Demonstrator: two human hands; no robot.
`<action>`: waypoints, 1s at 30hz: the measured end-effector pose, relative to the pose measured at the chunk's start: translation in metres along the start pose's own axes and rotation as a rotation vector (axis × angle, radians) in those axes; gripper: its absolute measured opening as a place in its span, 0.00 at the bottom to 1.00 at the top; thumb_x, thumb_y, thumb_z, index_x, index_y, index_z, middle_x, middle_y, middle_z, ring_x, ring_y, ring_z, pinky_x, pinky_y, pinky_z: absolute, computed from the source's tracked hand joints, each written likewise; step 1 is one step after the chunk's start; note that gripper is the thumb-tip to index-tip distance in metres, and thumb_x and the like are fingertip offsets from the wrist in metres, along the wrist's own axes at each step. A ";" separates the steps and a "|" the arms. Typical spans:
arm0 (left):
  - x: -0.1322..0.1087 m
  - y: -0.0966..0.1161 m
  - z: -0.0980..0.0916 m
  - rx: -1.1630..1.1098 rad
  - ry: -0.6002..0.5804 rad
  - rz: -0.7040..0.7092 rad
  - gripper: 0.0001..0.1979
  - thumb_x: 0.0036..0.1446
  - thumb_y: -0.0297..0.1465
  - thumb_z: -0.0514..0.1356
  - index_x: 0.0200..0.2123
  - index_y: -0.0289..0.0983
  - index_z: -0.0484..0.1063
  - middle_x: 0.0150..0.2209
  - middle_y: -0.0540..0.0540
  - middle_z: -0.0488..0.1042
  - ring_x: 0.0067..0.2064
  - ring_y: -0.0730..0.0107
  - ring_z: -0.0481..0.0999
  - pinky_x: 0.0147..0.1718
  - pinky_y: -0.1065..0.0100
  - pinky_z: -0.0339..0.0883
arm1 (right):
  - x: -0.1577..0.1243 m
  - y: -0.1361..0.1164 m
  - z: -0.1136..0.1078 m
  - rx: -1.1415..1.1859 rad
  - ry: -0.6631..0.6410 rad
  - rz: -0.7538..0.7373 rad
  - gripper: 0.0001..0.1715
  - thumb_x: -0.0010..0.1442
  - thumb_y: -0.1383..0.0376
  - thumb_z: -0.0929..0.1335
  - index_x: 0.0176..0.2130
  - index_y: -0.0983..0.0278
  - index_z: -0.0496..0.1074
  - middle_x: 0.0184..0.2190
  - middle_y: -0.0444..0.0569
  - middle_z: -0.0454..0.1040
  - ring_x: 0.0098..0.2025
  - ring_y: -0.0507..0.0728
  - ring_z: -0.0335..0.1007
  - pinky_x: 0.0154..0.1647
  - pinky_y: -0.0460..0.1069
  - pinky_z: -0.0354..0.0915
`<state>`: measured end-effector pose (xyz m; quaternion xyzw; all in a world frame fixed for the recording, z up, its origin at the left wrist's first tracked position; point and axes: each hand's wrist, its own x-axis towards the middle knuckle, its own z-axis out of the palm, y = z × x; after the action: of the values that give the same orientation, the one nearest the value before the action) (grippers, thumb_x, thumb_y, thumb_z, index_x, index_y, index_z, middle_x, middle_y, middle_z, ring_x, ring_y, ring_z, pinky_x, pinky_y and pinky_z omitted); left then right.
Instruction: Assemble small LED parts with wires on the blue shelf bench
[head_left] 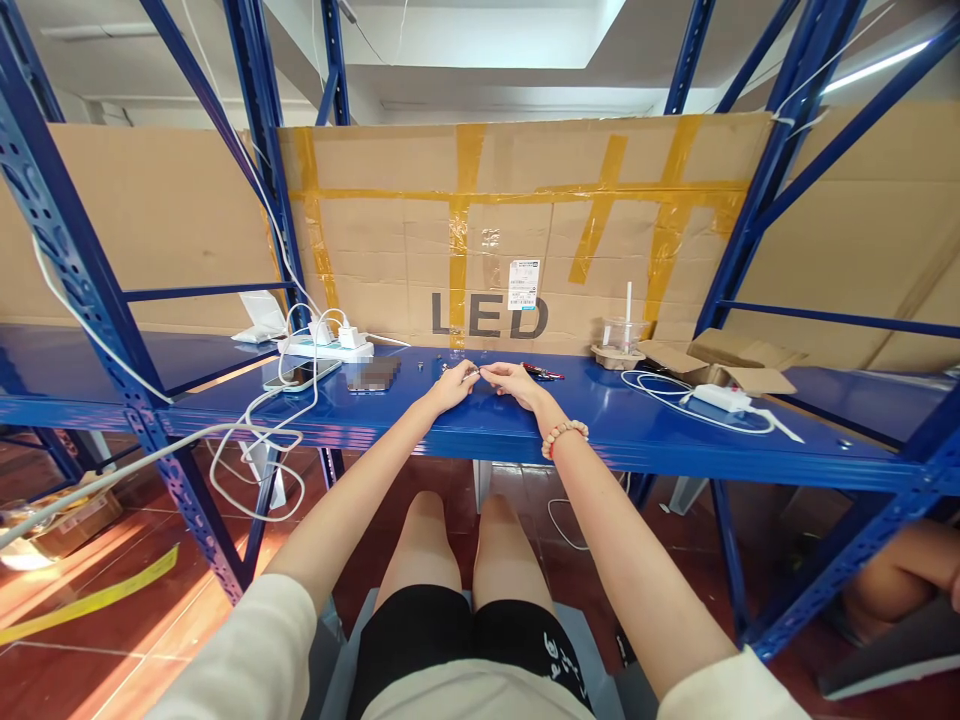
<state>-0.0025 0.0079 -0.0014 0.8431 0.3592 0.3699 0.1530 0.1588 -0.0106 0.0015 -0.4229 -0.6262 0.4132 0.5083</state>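
Both my arms reach out over the blue metal shelf (465,425). My left hand (452,385) and my right hand (514,382) meet at the middle of the shelf, fingers pinched together on a small metal piece (475,372) between them. It is too small to name. A bead bracelet (564,434) circles my right wrist. A red-handled tool (541,373) lies just behind my right hand. A few small dark parts (421,366) lie left of my left hand.
A phone (302,374), a white power strip (328,347) with chargers and trailing white cables sit at the left. A plastic cup (621,338), an open cardboard box (731,362) and a white adapter (721,397) sit at the right. Taped cardboard marked LED (489,316) backs the shelf. Another person's arm (904,575) shows lower right.
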 end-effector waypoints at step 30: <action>-0.003 0.009 -0.006 0.127 -0.032 -0.022 0.18 0.59 0.41 0.43 0.42 0.40 0.67 0.29 0.49 0.71 0.34 0.68 0.71 0.34 0.69 0.62 | 0.005 0.003 -0.003 0.080 0.000 0.067 0.17 0.41 0.56 0.72 0.31 0.63 0.76 0.34 0.47 0.72 0.29 0.47 0.62 0.23 0.41 0.57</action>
<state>-0.0040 -0.0010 0.0057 0.8530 0.3886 0.3310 0.1091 0.1619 -0.0045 0.0011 -0.4229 -0.5944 0.4547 0.5110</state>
